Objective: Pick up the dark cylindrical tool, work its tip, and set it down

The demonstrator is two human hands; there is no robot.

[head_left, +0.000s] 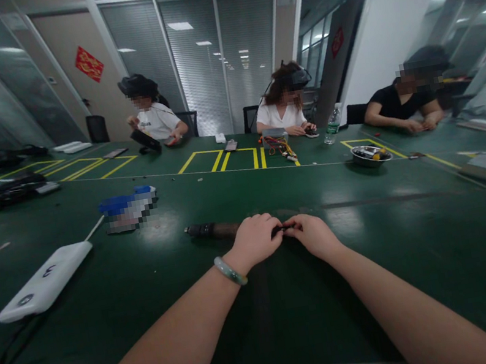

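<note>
My left hand (pixel 257 241) and my right hand (pixel 312 235) meet over the green bench top (pixel 293 316), their fingertips pinching a small black object (pixel 281 229). Most of it is hidden by my fingers, so I cannot tell exactly what it is. Just behind my left hand, a dark cylindrical tool handle (pixel 211 231) lies on the bench. A pale green bangle (pixel 230 271) circles my left wrist.
A white flat device (pixel 44 282) with a cable lies to the left, beyond it a blurred blue-and-white item (pixel 128 207). A steel bowl of tools (pixel 370 155), a water bottle (pixel 332 123) and coloured wires (pixel 279 148) stand farther off. Several co-workers (pixel 283 107) sit across the bench.
</note>
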